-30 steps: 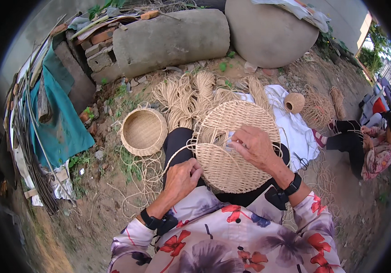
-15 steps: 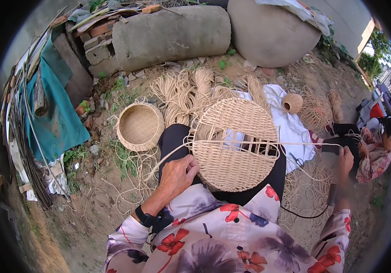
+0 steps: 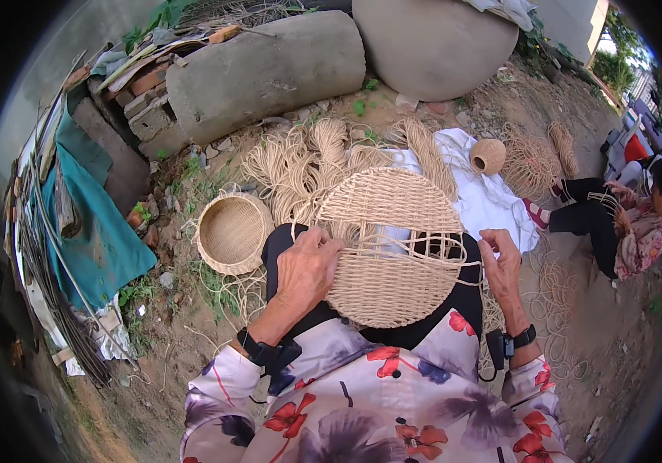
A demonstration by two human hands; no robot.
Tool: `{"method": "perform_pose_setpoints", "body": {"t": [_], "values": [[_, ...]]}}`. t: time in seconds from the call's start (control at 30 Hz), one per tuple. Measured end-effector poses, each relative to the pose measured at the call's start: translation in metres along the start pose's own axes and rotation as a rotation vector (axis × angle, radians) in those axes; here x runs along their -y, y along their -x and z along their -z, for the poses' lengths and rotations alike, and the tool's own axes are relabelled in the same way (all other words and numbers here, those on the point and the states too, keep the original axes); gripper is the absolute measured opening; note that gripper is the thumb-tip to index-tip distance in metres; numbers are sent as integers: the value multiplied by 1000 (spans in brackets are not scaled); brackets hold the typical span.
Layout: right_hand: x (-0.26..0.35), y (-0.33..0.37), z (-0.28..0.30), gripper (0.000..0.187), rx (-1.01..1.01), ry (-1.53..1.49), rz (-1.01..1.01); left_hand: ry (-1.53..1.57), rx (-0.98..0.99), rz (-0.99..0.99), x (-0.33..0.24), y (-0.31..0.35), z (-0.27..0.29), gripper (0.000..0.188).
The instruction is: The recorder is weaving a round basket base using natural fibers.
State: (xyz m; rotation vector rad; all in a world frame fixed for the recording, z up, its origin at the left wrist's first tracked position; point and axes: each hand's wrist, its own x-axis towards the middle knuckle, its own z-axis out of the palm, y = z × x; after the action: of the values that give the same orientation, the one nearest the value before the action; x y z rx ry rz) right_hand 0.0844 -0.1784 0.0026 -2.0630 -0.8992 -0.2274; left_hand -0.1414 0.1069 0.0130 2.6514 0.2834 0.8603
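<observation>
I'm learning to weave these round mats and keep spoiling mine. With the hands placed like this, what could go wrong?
1. The right hand holds a taut cord across an open gap in the round woven mat; pulling hard might pucker the rows.
2. Only the left hand pins the mat on the lap, so it could twist or slip.
3. Loose cord bundles and trailing strands lie close by and might snag the working cord.

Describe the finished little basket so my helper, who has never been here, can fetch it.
Start at the long grey stone block at the top. Below it, on the dirt left of the weaver's lap, sits a small round woven basket. Unlike the flat woven disc between the hands, it is a bowl, open side up.
</observation>
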Motion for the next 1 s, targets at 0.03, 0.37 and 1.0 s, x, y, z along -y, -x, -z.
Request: {"method": "perform_pose_setpoints", "body": {"t": [0.03, 0.37, 1.0], "values": [[4, -2, -5, 15, 8, -54, -7, -14, -1, -27, 4, -2, -5, 12], [-23, 2, -26, 18, 114, -339, -229, -63, 128, -90, -4, -13, 3, 16], [39, -3, -4, 8, 131, -419, -67, 321, 256, 15, -83, -85, 21, 15]]}}
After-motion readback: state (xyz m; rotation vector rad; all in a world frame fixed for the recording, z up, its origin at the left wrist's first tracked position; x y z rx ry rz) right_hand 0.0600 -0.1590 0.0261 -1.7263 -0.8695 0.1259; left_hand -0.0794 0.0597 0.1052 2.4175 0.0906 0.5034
